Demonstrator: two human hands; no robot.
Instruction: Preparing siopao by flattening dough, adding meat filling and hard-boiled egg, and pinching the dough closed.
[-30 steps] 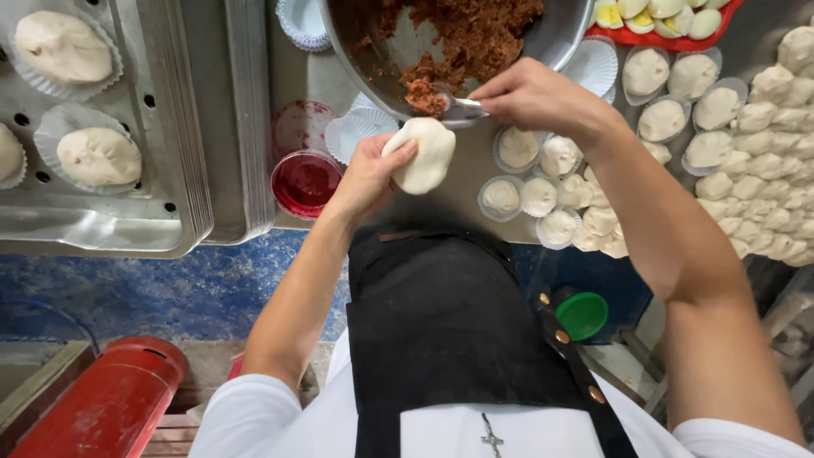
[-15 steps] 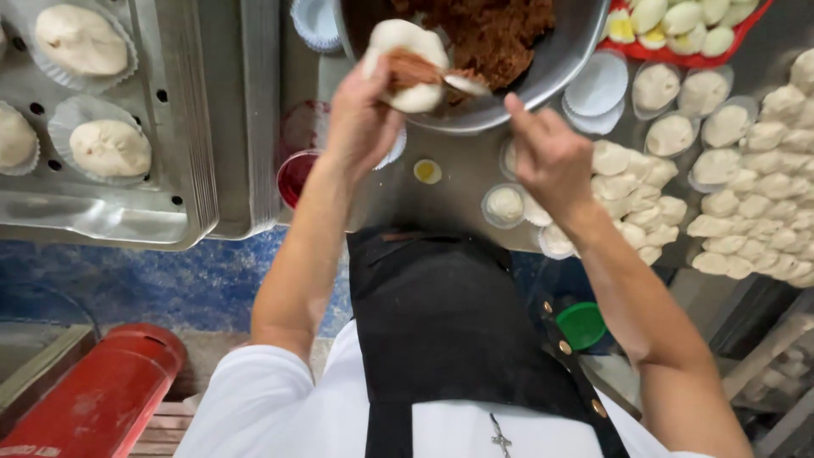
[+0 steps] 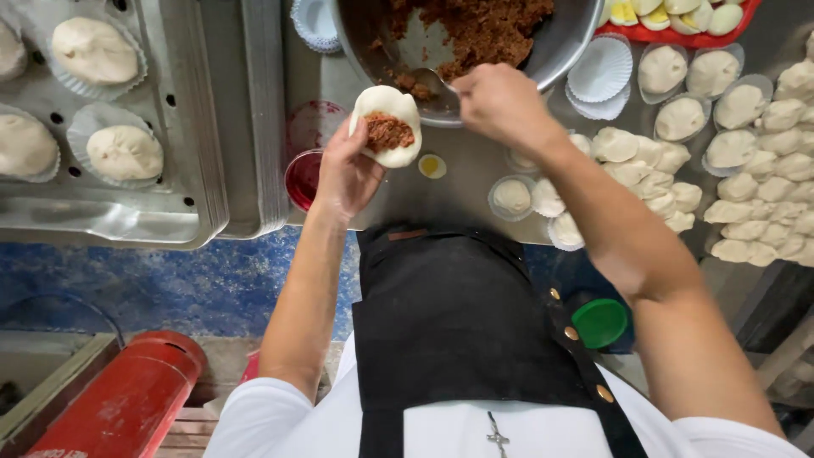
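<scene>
A grey metal worktop (image 3: 475, 191) fills the upper part of the scene, with perforated steel trays (image 3: 195, 110) stacked at its left end. Below the counter's edge the floor (image 3: 170, 280) is a worn, mottled blue. A red gas cylinder (image 3: 127, 399) lies on its side at lower left, beside a wooden frame (image 3: 42, 399). Even, soft light falls across the surfaces, casting few shadows.

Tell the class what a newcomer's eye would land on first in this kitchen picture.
First, the round white dough disc with brown filling, cupped in the left hand at centre. Above it, the right hand holds a metal spoon in the big steel bowl of brown minced filling.
</scene>
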